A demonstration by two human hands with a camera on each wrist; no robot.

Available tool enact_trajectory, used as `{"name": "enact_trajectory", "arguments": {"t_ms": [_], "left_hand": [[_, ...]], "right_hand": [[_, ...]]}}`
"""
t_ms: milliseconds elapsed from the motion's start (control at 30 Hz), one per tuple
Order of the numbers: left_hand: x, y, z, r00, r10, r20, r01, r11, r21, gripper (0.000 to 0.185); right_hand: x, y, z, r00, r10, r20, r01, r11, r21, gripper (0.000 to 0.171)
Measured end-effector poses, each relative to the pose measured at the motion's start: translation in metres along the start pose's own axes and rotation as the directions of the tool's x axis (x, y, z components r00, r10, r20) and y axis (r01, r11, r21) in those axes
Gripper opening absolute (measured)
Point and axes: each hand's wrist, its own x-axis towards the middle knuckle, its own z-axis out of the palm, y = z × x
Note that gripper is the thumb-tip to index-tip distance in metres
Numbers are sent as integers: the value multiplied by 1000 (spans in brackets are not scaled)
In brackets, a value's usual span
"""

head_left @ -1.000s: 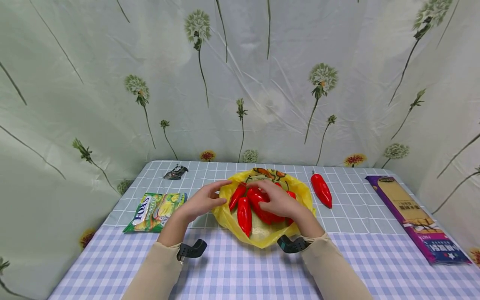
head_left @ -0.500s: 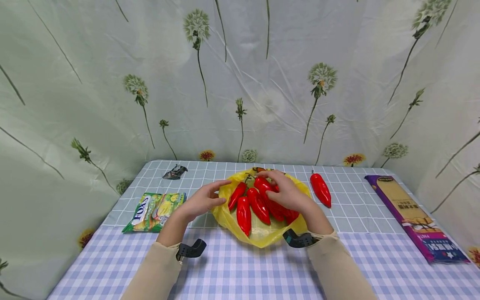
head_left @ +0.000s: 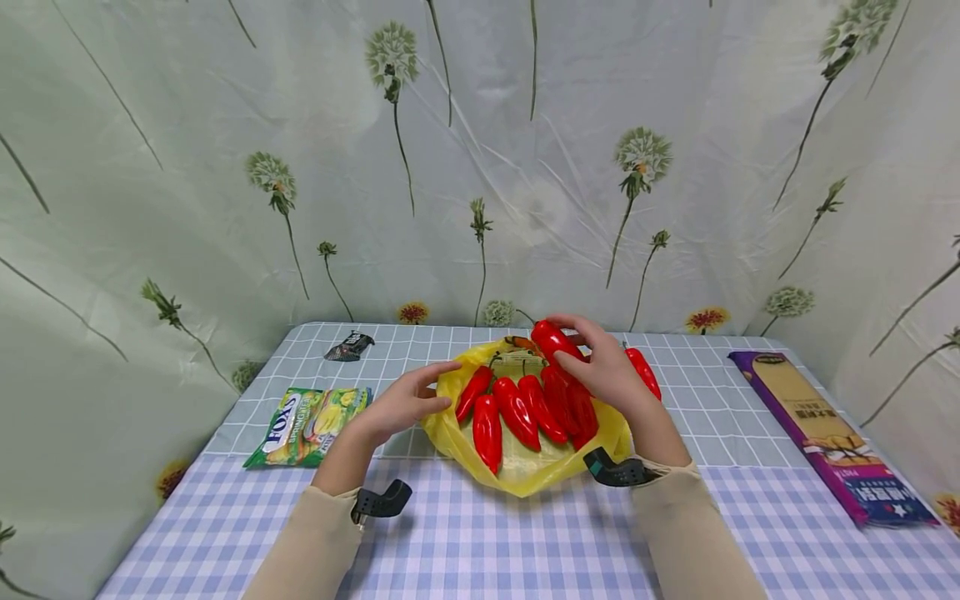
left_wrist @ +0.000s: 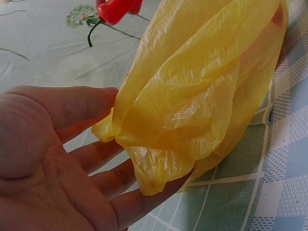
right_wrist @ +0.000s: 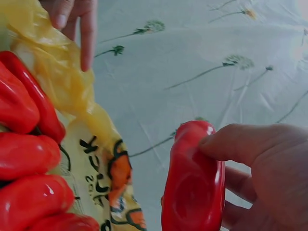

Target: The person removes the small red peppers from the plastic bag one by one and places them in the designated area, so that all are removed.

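My right hand [head_left: 603, 371] holds a red chili pepper [head_left: 551, 338] above the right back rim of a yellow plastic bag [head_left: 457, 446], stem pointing to the back left. Thumb and fingers grip the pepper's sides in the right wrist view. Several glossy red chili peppers [head_left: 516, 414] lie side by side inside the spread bag. My left hand [head_left: 405, 404] is at the bag's left edge; in the left wrist view its thumb [left_wrist: 91, 103] touches the plastic and the extended fingers reach behind it.
Another red chili pepper [head_left: 643, 372] lies right of the bag, partly behind my right hand. A green snack packet [head_left: 311, 427] is at left, a small black wrapper [head_left: 350, 346] behind it. A long purple pasta package [head_left: 828, 433] lies far right. Floral cloth [head_left: 540, 167] hangs behind the table.
My right hand has taken hold of a chili pepper in the bag and lifted it up, back and right. The peppers underneath now show. My left hand has stayed at the bag's edge.
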Motion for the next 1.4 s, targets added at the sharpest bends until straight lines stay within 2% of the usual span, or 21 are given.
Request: {"name": "enact_trajectory", "arguments": {"t_ms": [233, 500, 667, 1000, 1200, 1400], "left_hand": [[0, 0, 0, 1000, 0, 6, 0, 1000, 6, 56], [0, 0, 1, 1000, -9, 2, 9, 1000, -6, 56], [-1, 1, 1, 1000, -8, 1, 8, 1000, -9, 56], [0, 0, 1, 1000, -7, 4, 7, 1000, -6, 56], [0, 1, 1, 1000, -17, 0, 17, 1000, -11, 55], [1, 0, 1, 1000, -8, 2, 8, 1000, -3, 55]], "right_hand": [[-2, 6, -14, 997, 60, -58, -58, 998, 23, 51], [-5, 16, -27, 984, 118, -137, -115, 993, 28, 28], [-7, 20, -34, 974, 134, -181, -131, 991, 29, 25], [-11, 29, -47, 947, 235, -218, -222, 972, 81, 32], [-12, 38, -51, 916, 318, -246, -292, 947, 135, 46], [-13, 52, -57, 905, 329, -270, -305, 944, 127, 52]]}}
